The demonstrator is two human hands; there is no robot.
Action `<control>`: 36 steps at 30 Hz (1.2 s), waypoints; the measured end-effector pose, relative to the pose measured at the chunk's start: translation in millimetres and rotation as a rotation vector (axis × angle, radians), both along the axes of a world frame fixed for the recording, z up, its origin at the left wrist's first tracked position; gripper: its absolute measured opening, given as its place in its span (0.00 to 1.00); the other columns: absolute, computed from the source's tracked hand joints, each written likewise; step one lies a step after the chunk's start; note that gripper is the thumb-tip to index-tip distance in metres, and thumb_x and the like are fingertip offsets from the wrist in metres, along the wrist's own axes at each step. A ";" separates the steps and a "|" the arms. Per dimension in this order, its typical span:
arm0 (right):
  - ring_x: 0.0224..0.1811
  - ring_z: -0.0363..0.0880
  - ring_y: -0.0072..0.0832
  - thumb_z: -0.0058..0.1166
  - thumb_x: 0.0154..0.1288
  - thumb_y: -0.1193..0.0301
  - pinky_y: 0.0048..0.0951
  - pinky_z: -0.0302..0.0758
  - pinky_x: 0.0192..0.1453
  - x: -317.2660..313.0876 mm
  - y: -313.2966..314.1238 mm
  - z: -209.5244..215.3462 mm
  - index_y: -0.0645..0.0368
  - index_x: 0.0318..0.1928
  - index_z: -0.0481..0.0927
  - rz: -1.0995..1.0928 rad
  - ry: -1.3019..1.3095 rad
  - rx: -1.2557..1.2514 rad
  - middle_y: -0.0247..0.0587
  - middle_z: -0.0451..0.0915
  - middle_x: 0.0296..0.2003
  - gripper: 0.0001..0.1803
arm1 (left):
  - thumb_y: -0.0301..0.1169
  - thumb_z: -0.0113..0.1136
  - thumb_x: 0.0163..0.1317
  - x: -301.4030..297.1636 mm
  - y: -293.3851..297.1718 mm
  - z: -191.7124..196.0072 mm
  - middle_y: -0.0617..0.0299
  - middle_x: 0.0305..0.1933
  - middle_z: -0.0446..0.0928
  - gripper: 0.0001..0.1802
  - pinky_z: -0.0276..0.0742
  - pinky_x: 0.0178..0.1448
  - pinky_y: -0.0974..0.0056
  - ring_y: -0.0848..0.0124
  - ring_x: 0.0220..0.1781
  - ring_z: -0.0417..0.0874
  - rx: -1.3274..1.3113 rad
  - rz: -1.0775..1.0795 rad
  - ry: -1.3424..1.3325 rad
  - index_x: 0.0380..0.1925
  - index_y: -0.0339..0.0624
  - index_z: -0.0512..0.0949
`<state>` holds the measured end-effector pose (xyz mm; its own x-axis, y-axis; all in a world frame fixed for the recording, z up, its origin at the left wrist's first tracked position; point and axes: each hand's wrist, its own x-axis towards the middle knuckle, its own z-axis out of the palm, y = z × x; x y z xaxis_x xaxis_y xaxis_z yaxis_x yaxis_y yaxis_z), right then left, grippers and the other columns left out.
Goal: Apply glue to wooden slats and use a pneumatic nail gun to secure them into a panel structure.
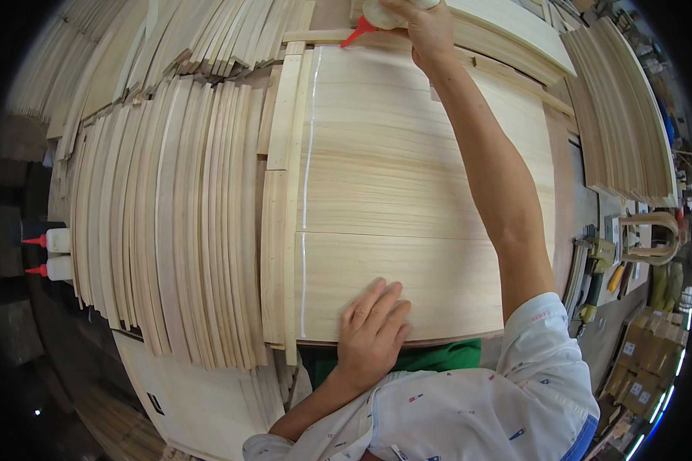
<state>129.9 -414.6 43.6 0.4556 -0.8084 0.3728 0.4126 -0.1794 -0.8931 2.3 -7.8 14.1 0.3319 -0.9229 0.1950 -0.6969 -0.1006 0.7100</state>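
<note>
A wide pale wooden panel [407, 161] lies flat in front of me, with a thin seam across its nearer half. Along its left side runs a white bead of glue [307, 154], from near the front edge up to the far left corner. At the far edge my right hand [430, 34] is wrapped round a white glue bottle [388, 14], whose red nozzle [355, 32] points down toward the panel. My left hand [373, 326] rests flat on the panel near its front edge, fingers spread, holding nothing.
Wooden strips [281, 192] border the panel's left side. Beyond them stand stacked boards [169, 215], with two more glue bottles [59, 269] at far left. More stacked boards [623, 107] are at the far right. Hand tools [600, 253] and cardboard boxes [646, 346] lie right.
</note>
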 end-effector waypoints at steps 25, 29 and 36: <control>0.46 0.81 0.29 0.63 0.53 0.80 0.32 0.80 0.50 -220.3 -92.6 2.0 0.63 0.54 0.75 -0.394 0.026 -0.104 0.39 0.81 0.45 0.25 | 0.26 0.68 0.50 -8.4 -3.1 2.8 0.54 0.59 0.77 0.16 0.63 0.67 0.51 0.52 0.66 0.71 0.060 0.005 -0.087 0.42 0.41 0.81; 0.46 0.81 0.29 0.63 0.53 0.81 0.32 0.79 0.50 -249.9 -109.8 -3.3 0.62 0.54 0.75 -0.460 -0.063 -0.028 0.38 0.81 0.44 0.25 | 0.26 0.68 0.51 -9.2 -3.0 2.5 0.54 0.60 0.76 0.16 0.63 0.67 0.51 0.52 0.67 0.71 0.085 0.006 -0.117 0.42 0.42 0.82; 0.45 0.82 0.28 0.64 0.53 0.80 0.31 0.79 0.49 -309.4 -132.5 -3.4 0.61 0.51 0.77 -0.591 0.073 -0.147 0.37 0.82 0.43 0.22 | 0.26 0.65 0.52 -11.4 -4.3 4.2 0.53 0.61 0.75 0.15 0.62 0.70 0.51 0.49 0.68 0.69 0.117 0.011 -0.110 0.42 0.40 0.81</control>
<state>-179.5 -547.1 40.2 -0.0255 -0.8744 0.4845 0.1447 -0.4828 -0.8637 -9.1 -12.1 18.3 0.3248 -0.9379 0.1221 -0.7684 -0.1864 0.6122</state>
